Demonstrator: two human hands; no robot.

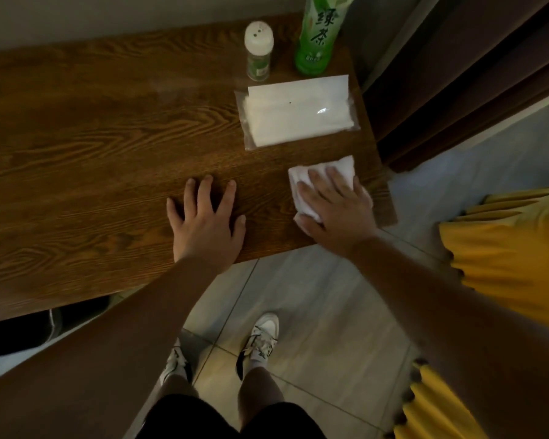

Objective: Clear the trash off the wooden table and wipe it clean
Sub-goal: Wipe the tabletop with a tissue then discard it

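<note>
Wooden table (92,128) bears left hand (208,220) flat, right hand (336,213) flat on white cloth (327,172).

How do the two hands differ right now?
The right hand presses flat on a white cloth near the wooden table's right end; the left hand rests on bare wood, holding nothing. The left hand's fingers are spread wider. Both lie palm down near the front edge.

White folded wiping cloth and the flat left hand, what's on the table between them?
Nothing: in the head view, bare wooden table separates the left hand from the white cloth.
</note>
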